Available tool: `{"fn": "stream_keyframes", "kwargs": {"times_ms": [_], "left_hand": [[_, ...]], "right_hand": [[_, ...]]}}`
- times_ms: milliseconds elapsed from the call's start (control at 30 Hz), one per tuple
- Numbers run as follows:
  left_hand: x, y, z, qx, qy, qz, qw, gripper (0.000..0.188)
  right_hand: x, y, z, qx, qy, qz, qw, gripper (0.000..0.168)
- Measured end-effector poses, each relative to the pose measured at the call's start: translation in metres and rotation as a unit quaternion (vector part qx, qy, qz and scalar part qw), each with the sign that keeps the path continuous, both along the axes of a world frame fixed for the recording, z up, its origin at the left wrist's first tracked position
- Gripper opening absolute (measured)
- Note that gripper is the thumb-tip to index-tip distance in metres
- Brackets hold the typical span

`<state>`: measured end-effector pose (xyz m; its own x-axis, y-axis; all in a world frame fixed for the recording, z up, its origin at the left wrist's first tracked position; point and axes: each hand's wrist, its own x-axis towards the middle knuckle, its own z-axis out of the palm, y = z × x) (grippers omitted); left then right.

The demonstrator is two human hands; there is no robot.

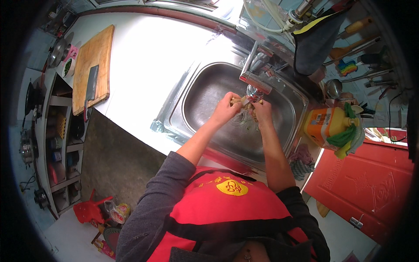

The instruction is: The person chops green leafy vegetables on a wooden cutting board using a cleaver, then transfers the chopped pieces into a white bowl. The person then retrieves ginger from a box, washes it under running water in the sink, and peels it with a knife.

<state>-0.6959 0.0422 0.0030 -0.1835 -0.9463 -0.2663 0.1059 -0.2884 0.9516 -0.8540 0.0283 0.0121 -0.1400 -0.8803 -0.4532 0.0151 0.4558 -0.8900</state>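
Note:
Both hands are over the stainless steel sink [204,93], just below the spout of the chrome tap [255,84]. My left hand [226,108] has its fingers closed around a knobbly tan piece of food [234,101], which looks like ginger root. Close by on the right, my right hand [264,112] pinches more of the pale, lumpy food [251,107]. Whether the two hands share one piece is unclear, as fingers cover much of it. Small green and brown scraps lie in the basin near the drain.
A wooden cutting board [100,49] with a cleaver [92,83] on it lies on the white counter [140,65]. A large yellow jug [324,126] stands right of the sink. Utensils hang on the right wall, near a dark cloth [316,42]. A red cabinet door [363,183] is at lower right.

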Motion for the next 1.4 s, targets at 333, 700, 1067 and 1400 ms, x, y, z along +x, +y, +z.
{"fn": "stream_keyframes", "kwargs": {"times_ms": [333,700,1067,1400], "left_hand": [[0.000,-0.003,-0.008,-0.080,-0.095,-0.045,0.991,0.016],[0.001,-0.005,0.009,0.026,0.029,-0.060,0.997,0.030],[-0.003,-0.002,0.007,-0.164,-0.043,-0.024,0.985,0.022],[0.005,-0.003,0.012,0.000,0.036,-0.067,0.997,0.027]], "right_hand": [[0.000,0.005,0.001,-0.075,0.007,0.013,0.997,0.011],[-0.002,0.000,0.003,-0.119,0.031,0.020,0.992,0.011],[-0.007,-0.001,0.005,0.054,-0.129,-0.011,0.990,0.011],[-0.002,0.010,0.009,0.010,-0.175,0.021,0.984,0.012]]}}
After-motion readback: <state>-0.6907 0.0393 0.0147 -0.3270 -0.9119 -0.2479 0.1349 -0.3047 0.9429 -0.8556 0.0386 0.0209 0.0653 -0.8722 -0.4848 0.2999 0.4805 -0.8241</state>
